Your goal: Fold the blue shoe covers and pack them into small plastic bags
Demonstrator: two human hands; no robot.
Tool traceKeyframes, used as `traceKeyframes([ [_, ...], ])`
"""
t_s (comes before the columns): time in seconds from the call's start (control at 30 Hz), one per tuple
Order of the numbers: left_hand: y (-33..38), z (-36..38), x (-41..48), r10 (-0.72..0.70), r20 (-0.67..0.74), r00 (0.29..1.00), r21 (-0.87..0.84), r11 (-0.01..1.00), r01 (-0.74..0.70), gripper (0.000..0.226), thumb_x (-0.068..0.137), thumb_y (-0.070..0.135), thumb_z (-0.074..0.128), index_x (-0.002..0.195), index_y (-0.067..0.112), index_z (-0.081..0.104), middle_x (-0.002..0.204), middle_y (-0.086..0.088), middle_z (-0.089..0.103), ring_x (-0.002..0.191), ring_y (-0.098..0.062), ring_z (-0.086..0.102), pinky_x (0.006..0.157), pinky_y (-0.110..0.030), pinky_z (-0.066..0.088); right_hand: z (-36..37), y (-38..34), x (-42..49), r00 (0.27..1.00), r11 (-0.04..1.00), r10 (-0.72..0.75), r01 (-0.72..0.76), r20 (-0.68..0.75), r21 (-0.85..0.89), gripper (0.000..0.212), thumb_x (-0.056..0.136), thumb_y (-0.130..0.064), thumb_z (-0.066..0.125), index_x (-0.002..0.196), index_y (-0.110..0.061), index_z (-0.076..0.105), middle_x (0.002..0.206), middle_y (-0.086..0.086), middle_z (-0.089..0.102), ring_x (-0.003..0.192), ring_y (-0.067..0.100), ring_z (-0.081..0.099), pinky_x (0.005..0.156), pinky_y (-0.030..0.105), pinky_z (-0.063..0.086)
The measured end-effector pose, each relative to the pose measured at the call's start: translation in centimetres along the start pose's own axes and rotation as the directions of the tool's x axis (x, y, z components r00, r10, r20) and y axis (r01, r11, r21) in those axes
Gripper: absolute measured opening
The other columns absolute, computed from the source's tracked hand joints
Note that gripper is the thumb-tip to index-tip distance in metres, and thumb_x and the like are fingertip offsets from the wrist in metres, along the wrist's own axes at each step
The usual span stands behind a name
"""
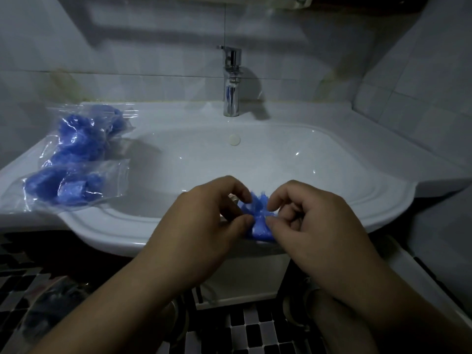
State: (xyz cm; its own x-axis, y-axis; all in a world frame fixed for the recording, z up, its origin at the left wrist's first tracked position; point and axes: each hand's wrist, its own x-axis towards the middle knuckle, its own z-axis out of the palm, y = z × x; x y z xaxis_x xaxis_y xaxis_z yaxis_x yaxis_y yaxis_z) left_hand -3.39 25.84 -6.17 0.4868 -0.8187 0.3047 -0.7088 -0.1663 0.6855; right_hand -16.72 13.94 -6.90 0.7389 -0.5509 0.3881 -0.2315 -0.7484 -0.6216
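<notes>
A crumpled blue shoe cover (258, 218) is pinched between both hands over the front rim of the white sink (383, 200). My left hand (204, 226) grips its left side with thumb and fingers. My right hand (311, 223) grips its right side the same way. Most of the cover is hidden between the fingers. On the sink's left ledge lie clear plastic bags filled with blue shoe covers: one near bag (66, 187) and more behind it (86, 134).
A chrome faucet (232, 83) stands at the back of the sink, with a white overflow cap (234, 139) below it. Tiled walls close in behind and at the right. Below the sink the floor is black-and-white mosaic tile (255, 333).
</notes>
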Motion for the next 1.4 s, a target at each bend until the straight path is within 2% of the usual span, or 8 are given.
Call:
traceKeyframes([
  [0.2, 0.3, 1.0, 0.1, -0.011, -0.061, 0.998, 0.103, 0.995, 0.017, 0.022, 0.081, 0.020, 0.073, 0.068, 0.036, 0.064, 0.074, 0.016, 0.067, 0.071, 0.000, 0.062, 0.062, -0.012, 0.043, -0.3, 0.5, 0.0, 0.987, 0.983, -0.158, 0.157, 0.006, -0.096, 0.004, 0.080, -0.032, 0.065, 0.078, -0.030, 0.069, 0.082, -0.013, 0.057, 0.081, 0.007, 0.058, 0.068, 0.029, 0.050],
  [0.3, 0.3, 0.7, 0.0, 0.086, -0.025, 0.996, 0.159, 0.984, -0.081, 0.018, 0.083, 0.024, 0.065, 0.072, 0.038, 0.068, 0.082, 0.013, 0.065, 0.078, -0.003, 0.061, 0.072, -0.023, 0.049, -0.9, 1.0, -0.2, 0.972, 0.976, -0.182, 0.196, 0.147, -0.091, 0.018, 0.075, -0.040, 0.069, 0.090, -0.032, 0.072, 0.088, -0.018, 0.057, 0.090, 0.005, 0.056, 0.073, 0.023, 0.047],
  [0.47, 0.1, -1.0, -0.9, 0.178, 0.177, 0.968, 0.008, 0.983, -0.182, 0.018, 0.078, 0.040, 0.061, 0.090, 0.031, 0.072, 0.088, 0.015, 0.069, 0.085, -0.002, 0.066, 0.075, -0.029, 0.054, -1.7, 0.9, -0.3, 0.963, 0.976, -0.199, 0.212, 0.184, -0.056, 0.008, 0.080, -0.033, 0.065, 0.086, -0.030, 0.071, 0.087, -0.015, 0.058, 0.090, 0.008, 0.057, 0.073, 0.019, 0.043],
  [0.7, 0.6, 0.7, 0.0, 0.015, -0.039, 0.999, -0.002, 1.000, -0.015, 0.011, 0.083, 0.026, 0.071, 0.077, 0.033, 0.064, 0.064, 0.018, 0.067, 0.056, -0.001, 0.061, 0.053, -0.019, 0.041, -1.0, 0.5, 0.1, 0.997, 0.997, -0.030, 0.026, 0.065, 0.068, 0.007, 0.086, -0.026, 0.065, 0.081, -0.030, 0.063, 0.069, -0.011, 0.061, 0.065, 0.006, 0.058, 0.056, 0.014, 0.042],
  [0.93, 1.1, 1.7, 0.5, -0.035, -0.118, 0.992, 0.149, 0.987, 0.052, 0.008, 0.084, 0.031, 0.068, 0.076, 0.031, 0.070, 0.070, 0.014, 0.056, 0.065, 0.002, 0.052, 0.055, -0.008, 0.035, -0.3, 0.5, 0.2, 0.996, 0.985, -0.086, 0.090, 0.034, -0.150, 0.013, 0.086, -0.031, 0.063, 0.073, -0.028, 0.061, 0.070, -0.011, 0.055, 0.068, 0.007, 0.054, 0.059, 0.023, 0.045],
  [1.13, 0.4, 0.1, -0.2, 0.095, 0.091, 0.991, 0.251, 0.961, -0.115, 0.022, 0.072, 0.051, 0.067, 0.089, 0.037, 0.071, 0.084, 0.017, 0.056, 0.075, -0.001, 0.054, 0.062, -0.012, 0.035, -1.8, 1.4, 0.0, 0.971, 0.980, -0.135, 0.160, 0.198, -0.119, 0.018, 0.075, -0.047, 0.067, 0.087, -0.034, 0.065, 0.088, -0.017, 0.055, 0.088, 0.004, 0.055, 0.074, 0.027, 0.049],
  [1.23, 0.2, -0.2, -0.4, 0.077, 0.050, 0.996, 0.234, 0.968, -0.086, 0.014, 0.075, 0.042, 0.072, 0.088, 0.036, 0.073, 0.076, 0.018, 0.056, 0.076, -0.001, 0.055, 0.059, -0.011, 0.035, -2.2, 1.2, 0.0, 0.971, 0.985, -0.137, 0.154, 0.195, -0.073, 0.001, 0.082, -0.036, 0.064, 0.084, -0.035, 0.063, 0.088, -0.015, 0.057, 0.090, 0.007, 0.056, 0.074, 0.024, 0.046],
  [1.4, 1.3, 0.4, 0.1, -0.040, 0.007, 0.999, 0.200, 0.979, 0.038, 0.024, 0.081, 0.051, 0.061, 0.070, 0.030, 0.066, 0.072, 0.010, 0.061, 0.068, -0.004, 0.056, 0.055, -0.016, 0.037, -1.4, 0.7, 0.3, 0.989, 0.996, -0.049, 0.058, 0.138, -0.065, 0.023, 0.093, -0.031, 0.052, 0.070, -0.030, 0.057, 0.082, -0.010, 0.054, 0.078, 0.006, 0.053, 0.064, 0.021, 0.038],
])
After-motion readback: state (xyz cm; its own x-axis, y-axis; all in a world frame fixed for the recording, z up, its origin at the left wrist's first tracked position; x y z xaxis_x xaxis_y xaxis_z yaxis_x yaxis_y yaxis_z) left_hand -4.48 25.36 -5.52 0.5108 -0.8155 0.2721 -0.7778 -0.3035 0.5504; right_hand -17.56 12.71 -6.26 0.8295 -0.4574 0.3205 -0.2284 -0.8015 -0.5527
